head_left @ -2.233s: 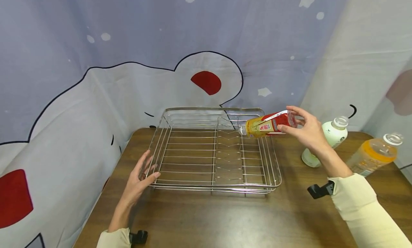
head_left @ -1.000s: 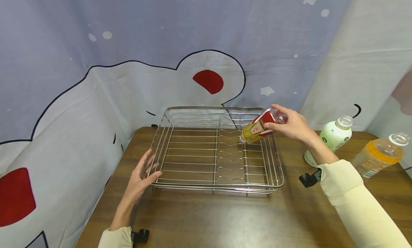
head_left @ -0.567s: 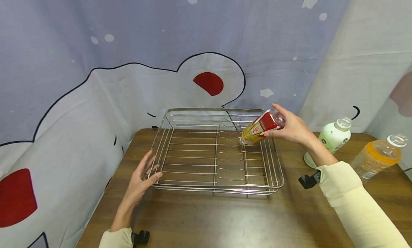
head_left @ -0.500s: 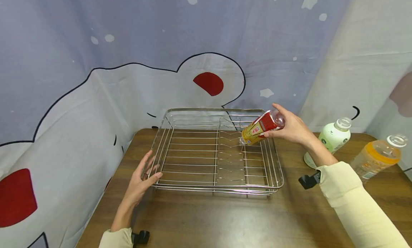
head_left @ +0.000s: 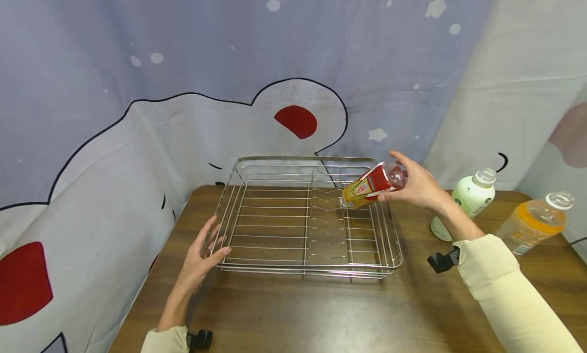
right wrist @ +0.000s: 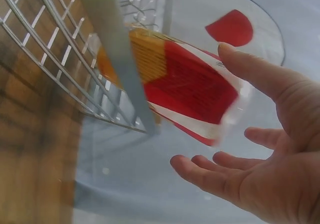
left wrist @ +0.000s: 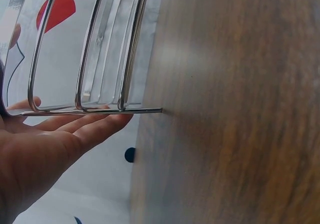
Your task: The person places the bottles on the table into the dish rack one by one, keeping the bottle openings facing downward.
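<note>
A wire dish rack (head_left: 275,266) stands on the wooden table. My left hand (head_left: 194,264) holds its left end, thumb over the rim and fingers along the outside; the left wrist view shows these fingers (left wrist: 92,129) against the side wires. A plastic bottle with a red and yellow label (head_left: 369,186) leans neck-down in the rack's right part, its base up toward the right. My right hand (head_left: 422,187) is spread around the base end. In the right wrist view, its lower fingers (right wrist: 200,176) are apart from the bottle and the thumb is close to its edge.
A pale green bottle (head_left: 472,192) stands right of the rack, partly behind my right forearm. Farther right is a clear bottle with an orange band (head_left: 541,215). Both are uncapped. A patterned curtain (head_left: 293,47) hangs behind the table.
The bottle has gone from nearly level above the rack's right end to tilted neck-down inside it. My right hand moved left with it, then its fingers loosened. My left hand has stayed put.
</note>
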{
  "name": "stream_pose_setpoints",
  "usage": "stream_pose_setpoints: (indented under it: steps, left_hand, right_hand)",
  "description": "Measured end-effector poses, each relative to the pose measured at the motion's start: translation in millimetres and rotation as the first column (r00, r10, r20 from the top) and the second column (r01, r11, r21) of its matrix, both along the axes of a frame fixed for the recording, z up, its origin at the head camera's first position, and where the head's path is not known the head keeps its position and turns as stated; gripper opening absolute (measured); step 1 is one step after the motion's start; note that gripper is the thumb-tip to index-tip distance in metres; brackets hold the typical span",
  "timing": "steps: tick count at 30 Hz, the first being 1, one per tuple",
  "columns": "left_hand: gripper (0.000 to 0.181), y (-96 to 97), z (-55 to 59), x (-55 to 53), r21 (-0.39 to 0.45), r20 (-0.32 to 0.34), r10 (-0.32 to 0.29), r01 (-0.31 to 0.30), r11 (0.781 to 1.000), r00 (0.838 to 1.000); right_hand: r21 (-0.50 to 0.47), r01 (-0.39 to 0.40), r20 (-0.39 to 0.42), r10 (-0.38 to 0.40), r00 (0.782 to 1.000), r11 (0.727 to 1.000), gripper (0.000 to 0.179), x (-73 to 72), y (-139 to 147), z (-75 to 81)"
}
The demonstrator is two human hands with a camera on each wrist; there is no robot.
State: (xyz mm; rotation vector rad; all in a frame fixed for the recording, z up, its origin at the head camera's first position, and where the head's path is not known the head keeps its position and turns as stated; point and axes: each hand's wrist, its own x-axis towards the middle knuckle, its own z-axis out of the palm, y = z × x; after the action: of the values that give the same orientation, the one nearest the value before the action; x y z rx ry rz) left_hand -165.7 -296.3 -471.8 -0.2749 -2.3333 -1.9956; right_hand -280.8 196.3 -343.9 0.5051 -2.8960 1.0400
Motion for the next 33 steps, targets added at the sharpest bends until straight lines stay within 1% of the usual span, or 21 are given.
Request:
stream_pose_setpoints:
  steps: [2,4,8,11,13,15,17,18,21,23,24,26,28,30,31,32,33]
  left_hand:
    - [0.082,-0.2,0.5,0.8,-0.001,0.002,-0.002,0.002,1.0,1.0]
    - [0.082,-0.8,1.0,1.8,-0.001,0.007,-0.002,0.002,1.0,1.0]
    - [0.082,-2.7,2.2,3.4,-0.003,0.019,0.003,-0.003,1.0,1.0]
    - [0.082,-3.1,3.0,3.5,-0.016,0.025,0.006,-0.006,1.0,1.0]
    - [0.082,-3.3,3.1,3.3,-0.019,0.025,0.008,-0.008,1.0,1.0]
    - [0.082,-3.1,3.1,3.2,-0.021,0.026,0.009,-0.009,1.0,1.0]
    - [0.081,-3.0,2.9,3.1,-0.02,0.025,0.012,-0.012,1.0,1.0]
    - [0.081,-2.9,2.8,3.0,-0.02,0.025,0.013,-0.013,1.0,1.0]
    - [0.082,-2.4,2.8,3.1,-0.023,0.027,0.014,-0.013,1.0,1.0]
    - [0.082,-2.0,2.8,3.2,-0.029,0.031,0.016,-0.015,0.999,0.999]
    - [0.082,-1.8,2.7,3.4,-0.032,0.031,0.016,-0.015,0.999,0.999]
    - [0.082,-1.3,2.8,3.6,-0.038,0.034,0.018,-0.017,0.999,0.999]
    - [0.082,-0.5,2.9,4.0,-0.044,0.036,0.02,-0.018,0.999,0.999]
    - [0.082,0.5,3.1,4.1,-0.043,0.038,0.02,-0.018,0.999,0.999]
    - [0.082,1.1,3.4,4.0,-0.044,0.04,0.02,-0.018,0.999,0.999]
    - [0.082,1.6,3.6,3.9,-0.044,0.04,0.019,-0.018,0.999,0.999]
    - [0.082,2.2,3.9,3.6,-0.043,0.039,0.018,-0.017,0.999,0.999]
  right_hand:
    - [-0.002,0.001,-0.002,-0.001,1.0,1.0,0.113,4.4,3,5.6]
    - [-0.002,0.003,-0.011,-0.003,1.0,1.0,0.113,9.8,8,14.2]
    - [-0.037,0.029,-0.03,-0.03,0.999,0.999,0.11,23.4,21,38.0]
    - [-0.084,0.053,-0.055,-0.057,0.997,0.995,0.107,36.1,36,56.8]
    - [-0.098,0.091,-0.078,-0.099,0.992,0.991,0.105,45.1,50,67.6]
    - [-0.107,0.152,-0.111,-0.164,0.98,0.983,0.102,54.2,66,75.9]
    - [-0.122,0.215,-0.158,-0.233,0.959,0.969,0.1,63.4,83,80.4]
    - [-0.131,0.25,-0.186,-0.271,0.944,0.959,0.098,67.2,92,80.5]
    - [-0.178,0.326,-0.284,-0.366,0.886,0.928,0.092,76.2,120,73.9]
    - [-0.206,0.376,-0.335,-0.426,0.84,0.904,0.087,77.3,140,63.3]
    - [-0.208,0.407,-0.359,-0.456,0.814,0.889,0.086,76.4,152,56.5]
    - [-0.223,0.464,-0.377,-0.515,0.77,0.857,0.086,74.2,174,44.5]
    - [-0.227,0.52,-0.382,-0.567,0.73,0.823,0.086,69.4,199,28.2]
    - [-0.232,0.552,-0.37,-0.597,0.712,0.801,0.088,67.6,218,14.5]
    - [-0.239,0.561,-0.353,-0.609,0.71,0.792,0.089,68.7,223,9.0]
    - [-0.235,0.576,-0.346,-0.622,0.703,0.783,0.088,70.1,227,2.8]
    - [-0.245,0.575,-0.332,-0.625,0.707,0.78,0.088,73.1,228,-0.3]
